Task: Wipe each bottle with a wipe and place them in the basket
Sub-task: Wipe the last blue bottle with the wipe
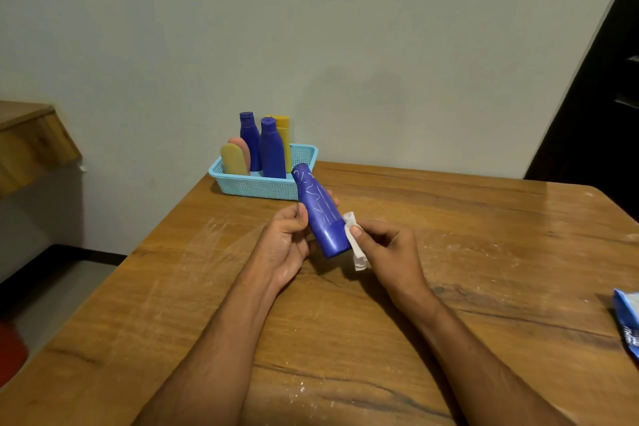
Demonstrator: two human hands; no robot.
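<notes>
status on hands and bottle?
Left hand grips blue bottle, tilted above table. Right hand pinches wipe against its base. Nothing blocking basket.

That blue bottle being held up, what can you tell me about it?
The blue bottle looks like matte plastic, with a narrow capped neck. Pale streaks cover its upper body; the base band looks clean. It tilts cap-end away, above the table. The left hand grips it; the right hand presses a white wipe against it.
</notes>
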